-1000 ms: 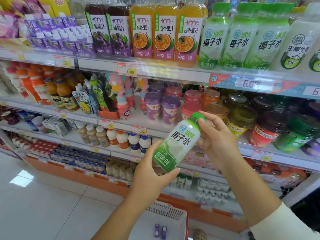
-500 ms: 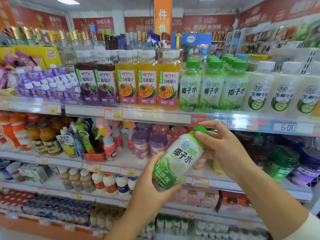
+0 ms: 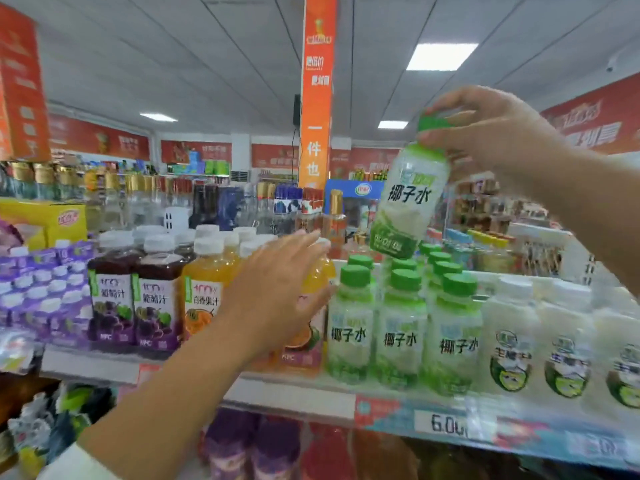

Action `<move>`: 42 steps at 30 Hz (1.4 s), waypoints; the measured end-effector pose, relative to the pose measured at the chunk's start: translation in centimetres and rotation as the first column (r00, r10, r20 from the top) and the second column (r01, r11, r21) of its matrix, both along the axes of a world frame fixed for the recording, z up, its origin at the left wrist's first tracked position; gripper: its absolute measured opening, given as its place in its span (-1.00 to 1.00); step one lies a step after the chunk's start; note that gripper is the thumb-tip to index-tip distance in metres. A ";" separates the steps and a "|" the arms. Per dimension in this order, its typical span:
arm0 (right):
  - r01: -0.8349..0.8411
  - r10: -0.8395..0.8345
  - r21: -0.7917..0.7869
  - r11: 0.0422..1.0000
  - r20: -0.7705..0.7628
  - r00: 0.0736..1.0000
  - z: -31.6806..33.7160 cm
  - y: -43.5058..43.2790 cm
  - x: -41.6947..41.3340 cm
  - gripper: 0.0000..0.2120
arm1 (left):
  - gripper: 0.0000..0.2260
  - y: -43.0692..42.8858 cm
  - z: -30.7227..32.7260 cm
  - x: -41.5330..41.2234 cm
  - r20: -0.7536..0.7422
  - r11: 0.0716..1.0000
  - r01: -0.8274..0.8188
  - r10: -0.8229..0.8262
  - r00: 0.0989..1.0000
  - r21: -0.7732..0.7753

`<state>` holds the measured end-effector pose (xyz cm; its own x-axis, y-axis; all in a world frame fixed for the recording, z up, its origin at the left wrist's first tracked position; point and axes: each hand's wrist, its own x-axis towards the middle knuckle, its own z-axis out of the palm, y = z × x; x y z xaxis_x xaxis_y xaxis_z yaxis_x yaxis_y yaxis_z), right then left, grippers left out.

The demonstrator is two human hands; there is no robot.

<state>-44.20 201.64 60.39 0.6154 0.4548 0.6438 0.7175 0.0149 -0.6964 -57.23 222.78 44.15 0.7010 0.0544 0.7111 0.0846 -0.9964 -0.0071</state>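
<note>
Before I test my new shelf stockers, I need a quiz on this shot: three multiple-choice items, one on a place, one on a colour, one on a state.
1. Where is the held bottle? A) above the green-capped row on the shelf B) in a basket C) on the floor
2. What colour is its cap? A) white B) green C) purple
3. How is the left hand? A) gripping a juice bottle B) open, fingers straight C) out of view
Answers: 1 A, the right hand holds it by the top, over that row. 2 B, green shows below that hand. 3 B, it lies flat before the orange juice bottles.
</note>
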 end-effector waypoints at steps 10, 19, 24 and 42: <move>0.032 -0.012 -0.252 0.967 0.080 0.997 -0.6 7.4 10.0 -0.73 | -0.48 1.0 -0.6 4.4 -0.020 0.996 0.026 -0.024 0.999 0.087; -0.049 0.074 -0.675 0.736 0.008 0.997 -5.5 11.2 12.8 -0.66 | -0.53 1.8 -1.6 5.0 0.027 0.990 0.014 -0.018 0.999 0.142; -0.147 0.130 -0.742 0.654 -0.081 0.988 -7.0 11.4 13.9 -0.72 | -0.53 1.8 -1.8 5.2 0.042 0.988 0.011 -0.017 0.999 0.152; 0.160 0.394 -0.893 0.420 0.338 0.854 -5.4 0.4 6.3 -0.65 | -0.57 -1.9 -3.5 4.6 0.216 0.992 -0.004 -0.024 0.976 0.129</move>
<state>-37.93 202.09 55.00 0.2801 0.9599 -0.0077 0.9598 -0.2799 0.0232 -52.58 220.91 40.67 0.5292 -0.0526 0.8469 0.0884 -0.9892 -0.1167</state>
